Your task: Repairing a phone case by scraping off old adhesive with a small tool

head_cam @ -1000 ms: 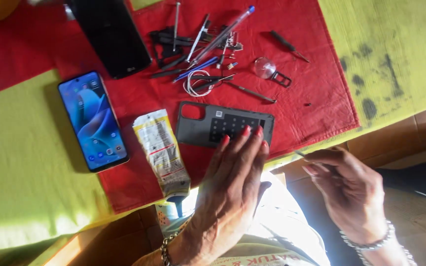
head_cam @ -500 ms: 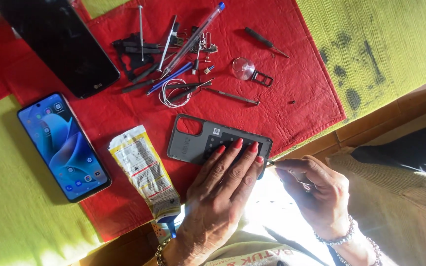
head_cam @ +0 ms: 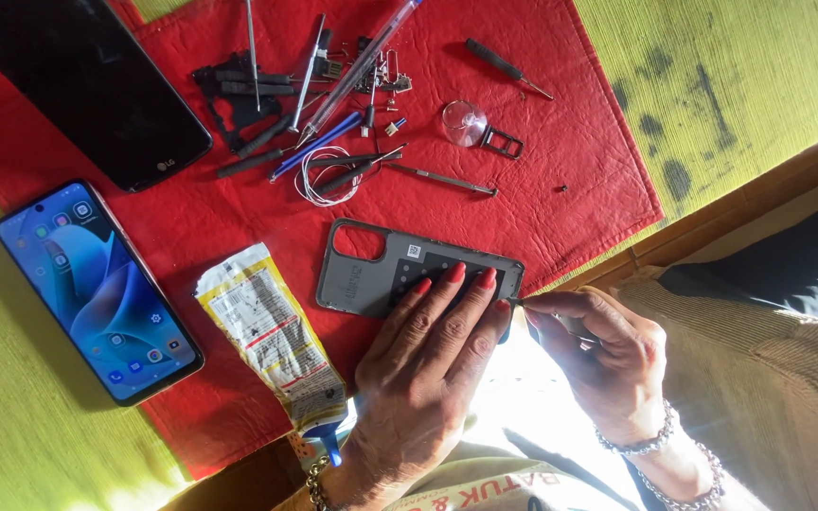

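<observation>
The left hand [head_cam: 423,364] lies flat and open, fingers spread, pressing on the grey phone back cover [head_cam: 385,273], which rests inner side up on the red cloth [head_cam: 579,189] near the table [head_cam: 759,76] edge. The right hand [head_cam: 603,350] is pinched shut around a thin tool [head_cam: 515,303], whose tip meets the cover's right corner; glare from below washes out the handle, so it may be tweezers or a fine pick. Just left of the cover lies a squeezed, flattened glue tube [head_cam: 272,341], its blue cap pointing toward the person. Further left sits a lit smartphone [head_cam: 97,289] face up, half on the cloth, with a dark phone [head_cam: 87,85] above it. Above the cover lie loose screwdrivers [head_cam: 333,142], a coil of wire [head_cam: 324,185] and a clear suction cup [head_cam: 466,123].
</observation>
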